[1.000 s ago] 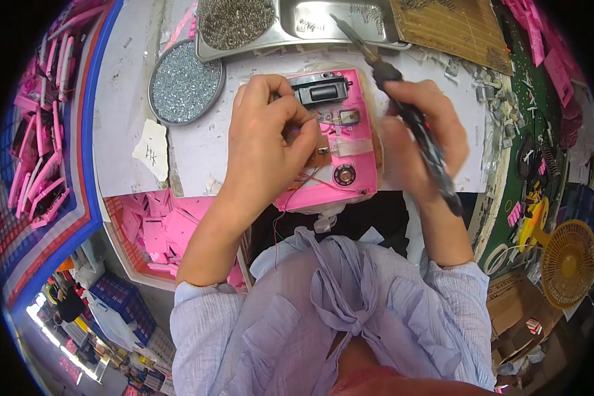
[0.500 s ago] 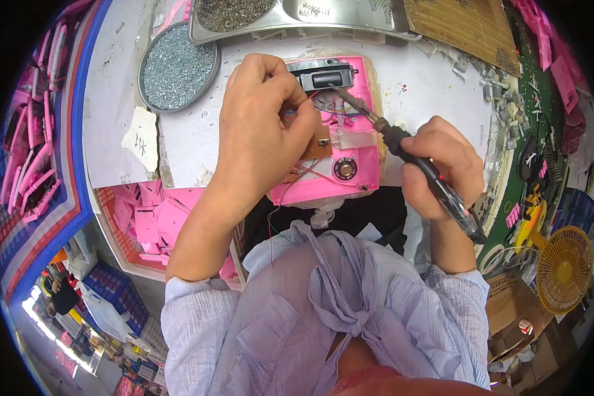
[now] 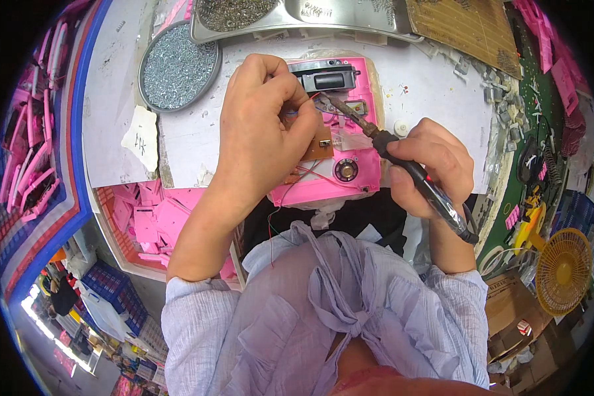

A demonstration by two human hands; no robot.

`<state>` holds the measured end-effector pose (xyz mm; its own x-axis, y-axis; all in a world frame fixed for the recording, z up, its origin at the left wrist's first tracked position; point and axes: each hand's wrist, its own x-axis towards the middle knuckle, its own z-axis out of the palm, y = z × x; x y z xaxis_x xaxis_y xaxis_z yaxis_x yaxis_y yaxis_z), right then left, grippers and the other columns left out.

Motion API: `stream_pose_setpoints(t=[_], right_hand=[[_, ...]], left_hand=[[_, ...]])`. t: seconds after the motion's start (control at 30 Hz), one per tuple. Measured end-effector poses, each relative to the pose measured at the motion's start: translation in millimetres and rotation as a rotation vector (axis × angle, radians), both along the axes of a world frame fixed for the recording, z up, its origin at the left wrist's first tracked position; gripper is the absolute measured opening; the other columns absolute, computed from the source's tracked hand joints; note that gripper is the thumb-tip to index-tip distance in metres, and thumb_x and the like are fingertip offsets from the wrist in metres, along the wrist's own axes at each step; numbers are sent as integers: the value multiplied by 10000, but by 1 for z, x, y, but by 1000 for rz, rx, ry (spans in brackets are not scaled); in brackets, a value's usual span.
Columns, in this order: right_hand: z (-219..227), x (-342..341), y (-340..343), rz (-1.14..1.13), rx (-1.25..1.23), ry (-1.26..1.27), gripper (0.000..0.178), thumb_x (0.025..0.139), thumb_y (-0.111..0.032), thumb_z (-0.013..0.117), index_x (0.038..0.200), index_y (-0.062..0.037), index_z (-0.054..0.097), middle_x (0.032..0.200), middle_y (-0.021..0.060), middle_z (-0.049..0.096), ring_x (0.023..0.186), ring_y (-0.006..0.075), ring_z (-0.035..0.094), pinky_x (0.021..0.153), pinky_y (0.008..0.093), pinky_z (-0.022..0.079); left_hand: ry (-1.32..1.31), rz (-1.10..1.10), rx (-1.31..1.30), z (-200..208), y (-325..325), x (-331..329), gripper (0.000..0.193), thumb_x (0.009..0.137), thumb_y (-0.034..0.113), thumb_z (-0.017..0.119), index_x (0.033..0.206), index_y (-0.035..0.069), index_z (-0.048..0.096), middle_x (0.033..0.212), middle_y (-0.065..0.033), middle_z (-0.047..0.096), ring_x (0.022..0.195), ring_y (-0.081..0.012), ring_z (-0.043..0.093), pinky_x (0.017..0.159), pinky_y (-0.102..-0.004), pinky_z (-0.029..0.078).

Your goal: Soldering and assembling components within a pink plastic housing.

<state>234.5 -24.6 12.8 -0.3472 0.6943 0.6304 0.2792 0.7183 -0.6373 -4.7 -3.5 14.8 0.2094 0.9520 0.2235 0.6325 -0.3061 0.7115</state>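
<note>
My right hand (image 3: 435, 165) grips a black-handled soldering iron (image 3: 383, 140), its metal tip slanting up and left to beside my left fingertips. My left hand (image 3: 264, 125) is closed in a pinch on a thin red wire (image 3: 315, 95), and its fingers hide most of the wire. Under both hands lies an open pink plastic housing (image 3: 371, 79). Inside it are a black-and-grey part (image 3: 329, 80), a small brown circuit board (image 3: 318, 146) partly behind my left hand, and a round speaker (image 3: 346, 169). Red and green wires run from the board over the near edge.
A round dish (image 3: 180, 66) of small screws stands at left. Behind the housing sits a metal tray (image 3: 350, 30) of small parts, beside a cardboard piece (image 3: 465, 33). Pink pieces fill a bin (image 3: 132, 257) at lower left. A yellow fan (image 3: 563, 270) is at right.
The soldering iron has moved slightly left, its tip now nearer my left fingertips. A small white round piece beside the housing has come into sight. My left hand stays almost still.
</note>
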Motion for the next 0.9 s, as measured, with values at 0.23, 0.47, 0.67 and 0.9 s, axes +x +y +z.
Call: stream_pose_setpoints(t=[0.23, 0.47, 0.67, 0.9], right_hand=[[1, -1, 1, 2, 13, -27, 246, 742, -45, 754, 980, -32, 692, 612, 28, 540, 507, 188, 494, 466, 308, 382], [6, 1, 0, 16, 37, -77, 267, 702, -16, 756, 962, -43, 700, 603, 31, 519, 509, 201, 486, 474, 318, 382], [6, 6, -1, 10, -26, -34, 304, 662, 8, 741, 961, -24, 695, 607, 40, 530, 511, 201, 500, 478, 311, 389], [9, 5, 2, 20, -72, -33, 321, 642, 33, 725, 959, -7, 689, 671, 57, 617, 505, 194, 501, 467, 311, 392]], left_hand=[[-17, 6, -22, 1, -1, 0, 75, 791, 5, 687, 782, -32, 623, 941, -89, 529, 801, -172, 548, 676, -275, 457], [-25, 12, 10, 0, -1, 1, 80, 790, 14, 693, 766, -24, 627, 936, -92, 533, 795, -176, 545, 672, -280, 455], [-4, 14, 16, -1, 0, 2, 77, 788, 18, 694, 761, -20, 632, 950, -101, 549, 812, -188, 563, 682, -289, 465], [26, 40, 42, -1, 0, 4, 81, 759, 29, 702, 749, -15, 635, 946, -99, 556, 819, -210, 572, 690, -307, 476]])
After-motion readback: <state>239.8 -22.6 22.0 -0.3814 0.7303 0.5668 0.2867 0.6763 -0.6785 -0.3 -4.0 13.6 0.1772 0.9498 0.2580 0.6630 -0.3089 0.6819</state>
